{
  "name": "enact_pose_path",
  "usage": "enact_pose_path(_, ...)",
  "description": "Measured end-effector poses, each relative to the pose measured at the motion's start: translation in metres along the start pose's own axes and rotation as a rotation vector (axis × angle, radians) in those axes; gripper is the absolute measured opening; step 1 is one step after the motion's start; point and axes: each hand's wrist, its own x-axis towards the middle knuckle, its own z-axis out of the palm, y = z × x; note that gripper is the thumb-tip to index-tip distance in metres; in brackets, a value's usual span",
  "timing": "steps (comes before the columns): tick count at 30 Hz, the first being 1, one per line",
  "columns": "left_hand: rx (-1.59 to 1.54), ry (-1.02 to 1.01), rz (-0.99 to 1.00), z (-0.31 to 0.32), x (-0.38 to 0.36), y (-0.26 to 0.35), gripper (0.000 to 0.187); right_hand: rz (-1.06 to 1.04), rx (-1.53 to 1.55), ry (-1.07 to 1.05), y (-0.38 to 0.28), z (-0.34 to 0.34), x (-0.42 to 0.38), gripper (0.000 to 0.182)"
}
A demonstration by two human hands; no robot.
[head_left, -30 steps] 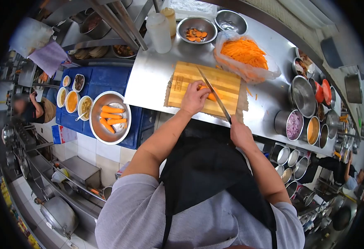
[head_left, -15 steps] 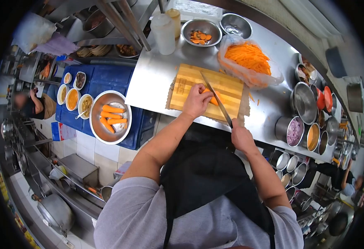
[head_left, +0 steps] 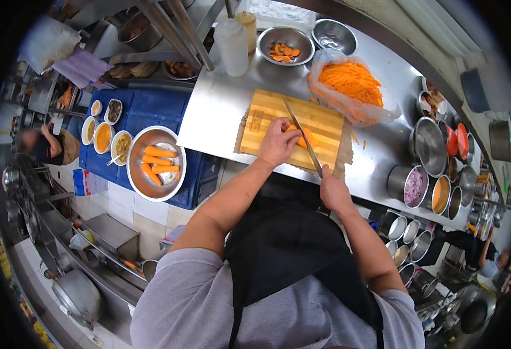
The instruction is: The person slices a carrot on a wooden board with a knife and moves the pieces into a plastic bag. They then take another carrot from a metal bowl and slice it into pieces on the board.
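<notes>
My left hand (head_left: 279, 142) is closed on a piece of carrot (head_left: 302, 136) lying on the striped wooden cutting board (head_left: 261, 113). My right hand (head_left: 334, 190) grips the handle of a long knife (head_left: 309, 148), whose blade crosses the carrot diagonally, right beside my left fingertips. Under the board shows a brown cloth (head_left: 345, 152). Behind and to the right of the board, an open plastic bag holds shredded carrot (head_left: 351, 83). Carrot slices (head_left: 283, 52) lie in a metal bowl (head_left: 306, 42) beyond the board.
On a blue surface (head_left: 151, 103) at left stand a metal bowl (head_left: 133, 168) of whole carrots and small containers of food. Several pots, one with chopped onion (head_left: 415, 186), line the steel counter's (head_left: 209, 116) right end. Other people are at far left and far right.
My right hand and the knife handle have shifted slightly left and up. The carrot and my left hand look almost unchanged, and the whole view has moved a little.
</notes>
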Motion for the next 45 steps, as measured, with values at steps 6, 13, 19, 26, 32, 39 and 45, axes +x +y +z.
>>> enact_pose_path(6,-0.019,0.016,-0.007,0.003,0.0,-0.001,0.021,0.045,-0.025,-0.075,-0.007,-0.038,-0.043,0.026)
enact_pose_path(13,0.006,0.022,0.001,0.001,0.002,-0.001,0.02,-0.008,0.007,0.021,0.001,-0.001,-0.02,0.025)
enact_pose_path(19,0.017,-0.017,-0.031,0.002,-0.001,0.0,0.018,-0.012,0.024,-0.012,-0.011,-0.021,-0.005,0.021)
enact_pose_path(26,0.008,0.019,-0.017,0.003,0.0,-0.002,0.021,0.039,-0.018,-0.089,-0.012,-0.037,-0.049,0.023)
enact_pose_path(32,0.013,0.019,-0.01,0.002,0.001,-0.002,0.019,-0.056,-0.007,0.032,-0.001,0.006,-0.001,0.027)
enact_pose_path(39,-0.014,0.041,-0.008,0.005,-0.001,-0.005,0.017,0.012,0.0,-0.032,-0.016,-0.037,-0.037,0.03)
enact_pose_path(45,-0.007,0.047,-0.009,0.002,0.0,0.0,0.018,0.033,-0.009,-0.061,-0.009,-0.016,-0.038,0.03)
